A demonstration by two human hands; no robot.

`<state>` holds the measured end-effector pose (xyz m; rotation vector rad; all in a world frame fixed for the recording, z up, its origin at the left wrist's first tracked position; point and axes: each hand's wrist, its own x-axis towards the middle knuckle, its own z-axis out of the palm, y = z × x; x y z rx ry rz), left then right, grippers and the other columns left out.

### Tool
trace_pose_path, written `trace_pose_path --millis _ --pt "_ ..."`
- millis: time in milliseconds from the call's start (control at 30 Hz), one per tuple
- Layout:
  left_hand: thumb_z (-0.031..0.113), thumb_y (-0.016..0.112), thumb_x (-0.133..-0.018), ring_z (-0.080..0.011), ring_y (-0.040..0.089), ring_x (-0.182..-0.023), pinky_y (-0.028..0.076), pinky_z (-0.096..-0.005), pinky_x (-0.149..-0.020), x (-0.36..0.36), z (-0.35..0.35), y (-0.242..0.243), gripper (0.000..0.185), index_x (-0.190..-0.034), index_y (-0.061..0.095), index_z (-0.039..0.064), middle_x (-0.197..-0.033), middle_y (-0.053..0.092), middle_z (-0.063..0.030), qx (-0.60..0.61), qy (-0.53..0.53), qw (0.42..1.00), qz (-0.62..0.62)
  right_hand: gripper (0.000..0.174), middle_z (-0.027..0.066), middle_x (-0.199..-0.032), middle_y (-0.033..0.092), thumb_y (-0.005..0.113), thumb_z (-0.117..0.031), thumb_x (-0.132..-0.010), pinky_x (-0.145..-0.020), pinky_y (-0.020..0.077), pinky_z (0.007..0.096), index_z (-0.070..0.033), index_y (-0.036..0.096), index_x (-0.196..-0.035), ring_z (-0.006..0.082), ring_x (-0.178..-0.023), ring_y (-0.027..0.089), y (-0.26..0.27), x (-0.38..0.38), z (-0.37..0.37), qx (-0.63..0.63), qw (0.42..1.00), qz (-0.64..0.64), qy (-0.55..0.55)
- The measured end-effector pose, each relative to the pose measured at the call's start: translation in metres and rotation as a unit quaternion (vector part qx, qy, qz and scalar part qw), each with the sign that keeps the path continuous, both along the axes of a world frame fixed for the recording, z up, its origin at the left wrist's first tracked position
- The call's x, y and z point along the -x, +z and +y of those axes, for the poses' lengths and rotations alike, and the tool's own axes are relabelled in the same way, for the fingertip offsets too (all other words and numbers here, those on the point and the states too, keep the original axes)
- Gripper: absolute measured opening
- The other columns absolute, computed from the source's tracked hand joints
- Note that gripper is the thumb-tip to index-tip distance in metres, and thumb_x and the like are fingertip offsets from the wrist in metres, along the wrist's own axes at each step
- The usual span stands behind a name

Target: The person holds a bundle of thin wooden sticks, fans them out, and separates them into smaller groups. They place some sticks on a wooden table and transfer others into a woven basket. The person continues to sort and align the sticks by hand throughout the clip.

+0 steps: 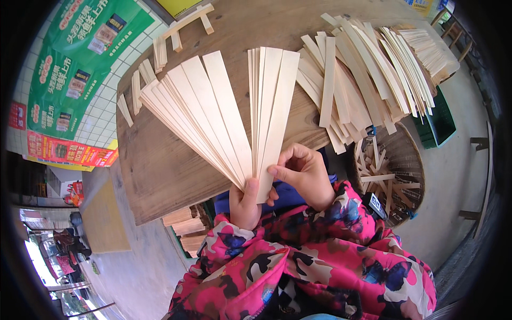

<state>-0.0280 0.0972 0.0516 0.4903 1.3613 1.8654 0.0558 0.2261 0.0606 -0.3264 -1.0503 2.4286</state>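
Note:
A fan of thin, pale wooden strips (216, 108) spreads upward from my left hand (247, 202), whose thumb presses on their lower ends. The fan parts into a wide group on the left and a narrower group on the right. My right hand (306, 174) pinches the rightmost strip near its lower end between thumb and index finger. Beyond my hands, a large heap of similar strips (352, 76) lies on the wooden table (168, 172), at its right side.
Small strip bundles (160, 54) and a wooden stand (188, 24) are at the table's far left. A woven basket (412, 160) of loose strips and a green crate (444, 120) stand on the right. Stacked wood pieces (186, 226) sit below the table's near edge.

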Motion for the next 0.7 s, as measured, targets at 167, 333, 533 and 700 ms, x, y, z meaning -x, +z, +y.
trace_pose_path --millis 167,333,533,700 --pt "0.038 0.050 -0.092 -0.0150 0.058 -0.063 0.044 -0.0243 -0.050 0.002 0.001 0.000 0.045 -0.108 0.053 -0.004 -0.082 0.060 -0.0095 -0.007 -0.014 1.000 0.015 0.011 0.0121 -0.075 0.060 0.061 0.004 -0.083 -0.049 0.0544 0.0330 0.001 0.051 -0.080 0.0198 -0.062 0.062 -0.003 0.002 0.000 0.033 0.999 0.032 0.022" --pt "0.038 0.050 -0.093 -0.0147 0.057 -0.063 0.044 -0.0242 -0.050 0.003 0.001 -0.002 0.045 -0.108 0.054 -0.004 -0.081 0.060 -0.0092 -0.004 -0.006 1.000 0.002 0.011 0.0126 -0.075 0.060 0.061 0.003 -0.083 -0.049 0.0537 0.0323 0.002 0.051 -0.081 0.0201 -0.060 0.061 -0.009 0.005 -0.001 -0.028 0.999 0.010 -0.027" --pt "0.038 0.048 -0.093 -0.0148 0.057 -0.063 0.044 -0.0245 -0.050 0.002 0.003 0.002 0.046 -0.109 0.053 -0.005 -0.087 0.061 -0.0124 -0.008 -0.006 1.000 0.000 0.010 0.0062 -0.078 0.062 0.063 0.000 -0.083 -0.062 0.0493 0.0240 0.000 0.053 -0.082 0.0102 -0.070 0.059 -0.010 0.004 0.001 0.011 1.000 -0.007 0.003" --pt "0.040 0.045 -0.094 -0.0150 0.055 -0.060 0.041 -0.0245 -0.047 0.002 0.006 0.004 0.047 -0.108 0.052 -0.004 -0.089 0.060 -0.0135 0.007 -0.003 1.000 0.018 0.008 0.0050 -0.076 0.061 0.061 -0.003 -0.086 -0.062 0.0467 0.0228 -0.002 0.054 -0.082 0.0098 -0.068 0.057 -0.004 0.004 0.003 0.009 1.000 -0.020 0.005"
